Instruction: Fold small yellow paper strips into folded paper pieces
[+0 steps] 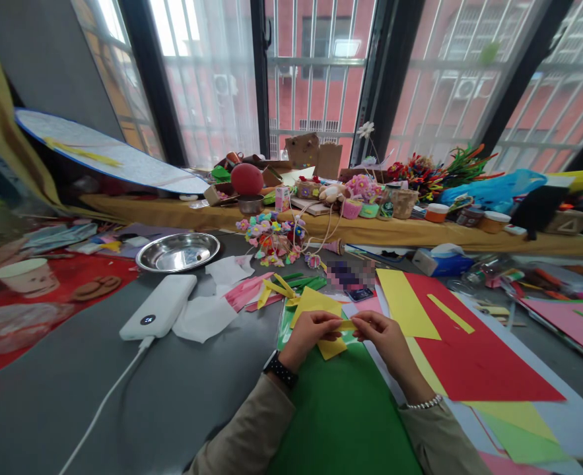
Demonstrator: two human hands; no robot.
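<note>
Between my two hands stretches a small folded strip of yellow paper (pixel 347 325). My left hand (pixel 315 333) pinches its left end, and my right hand (pixel 377 333) pinches the right end; both are closed. Beneath them lie yellow paper pieces (pixel 315 302) on a green sheet (pixel 343 409). Just beyond are green paper strips (pixel 307 282) and folded yellow strips (pixel 274 290). To the right, a yellow sheet (pixel 407 303) and a narrow yellow strip (pixel 450 313) rest on red paper (pixel 489 356).
A white power bank (pixel 160 307) with a cable lies left, near white paper scraps (pixel 205 318) and a metal plate (pixel 178 252). Colourful craft flowers (pixel 274 237) stand at the back, and a phone (pixel 353 284) lies behind my hands. Crafts crowd the windowsill (pixel 197 212).
</note>
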